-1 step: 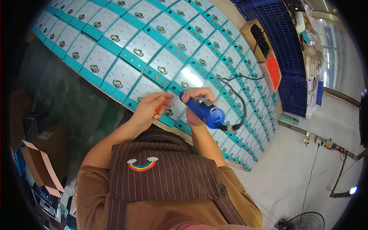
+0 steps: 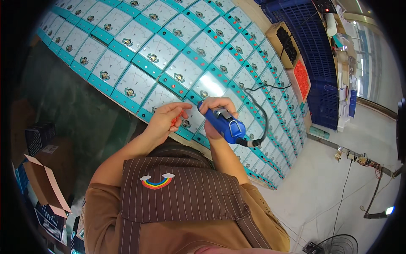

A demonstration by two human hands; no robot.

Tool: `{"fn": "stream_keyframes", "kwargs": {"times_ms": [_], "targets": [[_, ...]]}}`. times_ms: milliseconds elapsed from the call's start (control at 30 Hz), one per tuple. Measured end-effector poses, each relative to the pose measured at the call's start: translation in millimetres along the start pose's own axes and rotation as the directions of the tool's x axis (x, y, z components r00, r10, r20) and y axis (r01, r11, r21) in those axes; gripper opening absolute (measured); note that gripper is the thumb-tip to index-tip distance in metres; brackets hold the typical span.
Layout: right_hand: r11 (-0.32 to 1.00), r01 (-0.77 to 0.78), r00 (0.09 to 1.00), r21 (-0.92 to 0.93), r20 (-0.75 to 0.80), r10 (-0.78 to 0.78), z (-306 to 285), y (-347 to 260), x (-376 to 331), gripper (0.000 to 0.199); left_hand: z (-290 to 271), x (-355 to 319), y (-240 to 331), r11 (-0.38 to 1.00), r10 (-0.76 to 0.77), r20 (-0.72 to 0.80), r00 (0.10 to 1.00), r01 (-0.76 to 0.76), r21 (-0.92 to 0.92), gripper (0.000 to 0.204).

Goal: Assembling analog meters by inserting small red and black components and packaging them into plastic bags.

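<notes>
We judge the fastening step in hand: our right hand [image 2: 215, 116] clenches the blue electric screwdriver [image 2: 226, 124] over a white-and-teal panel meter [image 2: 192, 120] on the counter [image 2: 76, 110], while our left hand [image 2: 167, 120] pinches small red parts [image 2: 174, 120] beside it, so alignment comes next.

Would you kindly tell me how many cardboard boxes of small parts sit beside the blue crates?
2: one holding black parts, one holding red parts just below it; others may be hidden.
</notes>
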State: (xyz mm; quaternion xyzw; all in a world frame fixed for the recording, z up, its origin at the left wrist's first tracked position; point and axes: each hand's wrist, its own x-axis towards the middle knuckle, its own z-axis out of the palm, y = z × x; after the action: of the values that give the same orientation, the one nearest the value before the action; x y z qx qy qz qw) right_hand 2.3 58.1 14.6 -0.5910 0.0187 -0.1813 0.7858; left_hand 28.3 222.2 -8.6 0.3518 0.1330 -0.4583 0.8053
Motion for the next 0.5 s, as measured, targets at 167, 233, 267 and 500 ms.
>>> {"fn": "stream_keyframes", "kwargs": {"times_ms": [167,233,267,500], "targets": [[0.967,0.124,0.958,0.222,-0.282,-0.058,-20.6,-11.1,18.3,0.056,3.6,-1.3,0.2,1.000,-0.015,0.004,1.000,0.015,0.011,0.022],[0.904,0.065,0.911,0.422,-0.395,0.118,-35.1,-34.6,25.0,0.051,0.7,3.2,-3.2,0.999,-0.049,0.017,0.999,0.049,-0.019,0.019],[0.904,0.071,0.909,0.422,-0.401,0.115,-37.5,-42.5,23.4,0.051,3.0,5.5,-5.2,0.998,-0.053,0.020,0.998,0.053,-0.014,0.019],[0.888,0.060,0.974,0.456,-0.222,0.048,-26.8,-75.9,-2.0,0.055,36.4,22.4,-14.0,0.995,-0.097,0.060,0.993,0.098,-0.009,0.019]]}}
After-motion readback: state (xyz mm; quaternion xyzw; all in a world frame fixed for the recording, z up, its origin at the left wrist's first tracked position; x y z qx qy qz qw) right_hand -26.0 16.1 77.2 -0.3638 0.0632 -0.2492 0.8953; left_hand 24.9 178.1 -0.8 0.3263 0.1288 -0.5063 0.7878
